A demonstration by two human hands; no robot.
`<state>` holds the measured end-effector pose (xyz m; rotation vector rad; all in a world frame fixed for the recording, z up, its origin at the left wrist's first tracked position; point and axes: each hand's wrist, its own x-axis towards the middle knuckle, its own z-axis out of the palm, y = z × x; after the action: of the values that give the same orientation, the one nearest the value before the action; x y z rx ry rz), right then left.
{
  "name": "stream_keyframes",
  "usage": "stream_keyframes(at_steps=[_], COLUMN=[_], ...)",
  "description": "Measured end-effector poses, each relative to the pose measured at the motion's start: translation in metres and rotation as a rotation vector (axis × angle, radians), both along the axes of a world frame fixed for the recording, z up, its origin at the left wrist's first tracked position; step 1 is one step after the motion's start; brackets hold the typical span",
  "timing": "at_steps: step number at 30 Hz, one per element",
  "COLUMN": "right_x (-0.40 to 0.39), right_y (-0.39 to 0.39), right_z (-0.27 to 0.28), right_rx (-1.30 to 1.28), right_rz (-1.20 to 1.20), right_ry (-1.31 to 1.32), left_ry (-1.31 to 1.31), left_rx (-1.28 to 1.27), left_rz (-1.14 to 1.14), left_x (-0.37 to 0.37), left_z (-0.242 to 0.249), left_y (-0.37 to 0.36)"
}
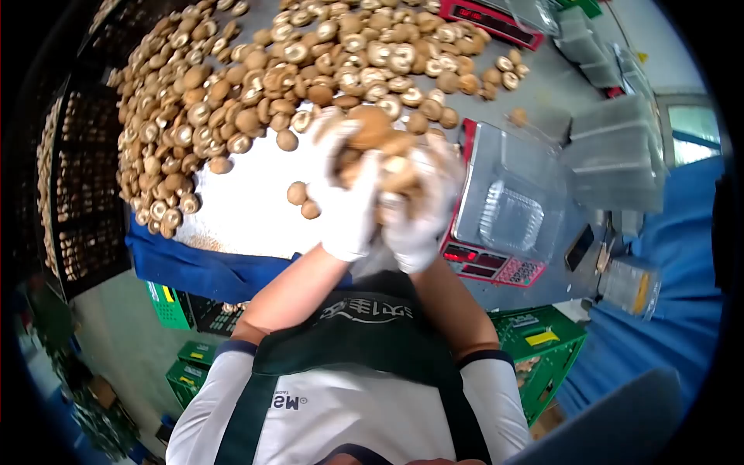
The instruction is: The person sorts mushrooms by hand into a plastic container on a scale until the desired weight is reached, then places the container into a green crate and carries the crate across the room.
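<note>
My left hand, in a white glove, is closed round several brown mushrooms above the white surface. Close beside it, my gloved right hand curls round mushrooms from the other side. Motion blurs both hands and part of what they hold. Two small mushrooms lie just left of my left hand. A large heap of mushrooms, some showing pale gills, spreads across the far and left parts of the table. To the right of my right hand is a clear plastic tray on a red scale.
Another red scale stands at the far side. Stacked clear trays rise at the right, near a phone. A black crate borders the left. Green crates sit below table level. Blue cloth covers the near edge.
</note>
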<state>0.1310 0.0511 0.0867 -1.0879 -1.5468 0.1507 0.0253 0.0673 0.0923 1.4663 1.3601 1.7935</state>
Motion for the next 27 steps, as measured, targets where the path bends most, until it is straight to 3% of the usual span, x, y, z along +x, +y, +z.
stream_keyframes(at_steps=[3, 7, 9, 11, 12, 16, 20, 26, 27], right_x=[0.072, 0.150, 0.176, 0.202, 0.202, 0.207, 0.218, 0.208, 0.206], right_y=[-0.035, -0.069, -0.080, -0.091, -0.093, -0.085, -0.064, -0.049, -0.050], right_z=[0.015, 0.019, 0.004, -0.009, -0.007, 0.008, 0.008, 0.035, 0.027], right_rx=[-0.027, -0.084, -0.303, -0.641, -0.591, -0.492, -0.626, -0.340, -0.396], right_rz=[-0.234, -0.473, -0.492, -0.491, -0.532, -0.558, -0.455, -0.481, -0.459], right_ry=[0.204, 0.136, 0.094, -0.195, -0.325, -0.371, -0.436, -0.464, -0.415], left_ry=[-0.121, -0.075, 0.151, 0.631, 0.681, 0.790, 0.833, 0.566, 0.520], left_rx=[-0.001, -0.039, -0.165, -0.095, -0.040, 0.070, -0.030, -0.040, -0.050], left_rz=[-0.280, -0.525, -0.589, -0.770, -0.756, -0.778, -0.876, -0.895, -0.904], left_x=[0.086, 0.169, 0.183, 0.183, 0.181, 0.170, 0.166, 0.142, 0.137], left_z=[0.027, 0.029, 0.016, -0.013, -0.014, -0.013, -0.017, -0.009, -0.009], left_y=[-0.011, -0.028, -0.028, -0.024, -0.028, -0.031, -0.026, -0.023, -0.024])
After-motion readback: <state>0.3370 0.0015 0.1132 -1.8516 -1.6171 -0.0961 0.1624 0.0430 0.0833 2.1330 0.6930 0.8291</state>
